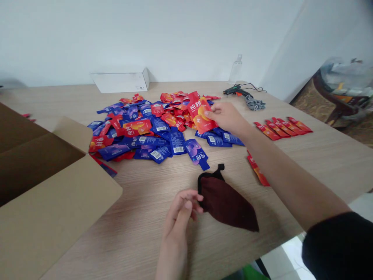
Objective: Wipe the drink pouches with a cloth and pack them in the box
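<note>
red pouch (201, 115) is over the sachet pile (176, 142), one edge pinched by thumb and fingers of our right hand (225, 116); we judge it light, soft, slippery, best held along its sealed edge. fingers of our left hand (181, 214) curl loosely by the maroon cloth (229, 202).

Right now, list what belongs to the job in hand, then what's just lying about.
In the job, likely: red pouch in the right hand; pile of red and blue pouches; row of red pouches; lone red pouch.

Apparently lying about: dark cloth piece by the left hand; white box; clear bottle; gun-shaped tool; grey bundle.

Open carton: can't tell.
</note>
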Available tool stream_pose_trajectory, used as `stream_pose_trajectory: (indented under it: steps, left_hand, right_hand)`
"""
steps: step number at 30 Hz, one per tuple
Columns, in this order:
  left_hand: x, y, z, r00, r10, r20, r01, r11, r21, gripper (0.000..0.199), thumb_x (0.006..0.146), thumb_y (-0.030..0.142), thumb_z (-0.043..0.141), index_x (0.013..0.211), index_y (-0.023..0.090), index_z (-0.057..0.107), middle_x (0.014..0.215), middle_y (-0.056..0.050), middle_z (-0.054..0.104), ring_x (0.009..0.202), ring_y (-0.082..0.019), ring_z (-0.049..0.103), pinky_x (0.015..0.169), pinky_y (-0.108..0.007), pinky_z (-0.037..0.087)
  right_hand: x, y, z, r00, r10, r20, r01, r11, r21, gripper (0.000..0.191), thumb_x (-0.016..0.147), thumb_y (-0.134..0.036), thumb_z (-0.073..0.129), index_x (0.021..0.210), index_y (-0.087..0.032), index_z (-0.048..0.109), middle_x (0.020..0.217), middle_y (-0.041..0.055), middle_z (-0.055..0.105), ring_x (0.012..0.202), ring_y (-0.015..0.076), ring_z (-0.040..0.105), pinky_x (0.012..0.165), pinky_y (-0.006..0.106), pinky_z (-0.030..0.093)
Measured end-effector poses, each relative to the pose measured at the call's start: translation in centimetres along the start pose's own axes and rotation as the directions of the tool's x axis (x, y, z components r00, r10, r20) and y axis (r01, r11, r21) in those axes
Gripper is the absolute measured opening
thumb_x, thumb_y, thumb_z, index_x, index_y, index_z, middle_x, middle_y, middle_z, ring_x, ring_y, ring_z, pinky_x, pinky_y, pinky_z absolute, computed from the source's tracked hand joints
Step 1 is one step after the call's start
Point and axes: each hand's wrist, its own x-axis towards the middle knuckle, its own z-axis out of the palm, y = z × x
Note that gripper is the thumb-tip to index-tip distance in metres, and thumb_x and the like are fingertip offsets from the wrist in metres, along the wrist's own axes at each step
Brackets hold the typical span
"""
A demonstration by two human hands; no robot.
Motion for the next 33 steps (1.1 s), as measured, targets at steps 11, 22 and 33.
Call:
stream_pose_trajectory:
  steps: [11,22,33]
  left_hand:
    - [-1.7,1.9,3.8,0.992,-0.125,-0.035,0.105,0.933,-0.343,0.045,0.088,0.029,0.067,0.132,0.019,0.061,0.125,-0.012,0.071,0.114,-0.029,0.067,0.096,-0.041,0.053]
    - [-3.2,2.2,0.9,0.985,-0.154,-0.083,0.129,0.958,-0.255,0.052,0.093,0.054,0.054,0.128,0.017,0.062,0.106,-0.013,0.076,0.074,-0.022,0.072,0.065,-0.034,0.058]
    - [-2.9,0.2,0.9,0.975,-0.152,-0.162,0.122,0.976,-0.182,0.055,0.095,0.062,0.045,0.112,0.017,0.072,0.097,-0.010,0.077,0.085,-0.021,0.071,0.080,-0.032,0.054]
  right_hand:
    - [-19.3,-1.6,2.4,0.878,-0.162,0.449,-0.002,0.939,0.344,0.025,0.092,-0.039,0.059,0.079,-0.020,0.068,0.078,0.0023,0.072,0.065,0.0164,0.063,0.059,0.030,0.046]
    - [-19.8,2.5,5.0,0.876,-0.343,0.340,0.422,0.885,-0.196,0.044,0.087,-0.035,0.064,0.128,-0.021,0.065,0.134,0.0138,0.058,0.115,0.0338,0.054,0.095,0.055,0.047]
    - [-19.3,-2.0,2.7,0.851,-0.523,-0.050,0.524,0.852,0.011,0.039,0.090,-0.018,0.056,0.128,-0.014,0.064,0.124,0.0140,0.058,0.115,0.0272,0.055,0.099,0.044,0.048]
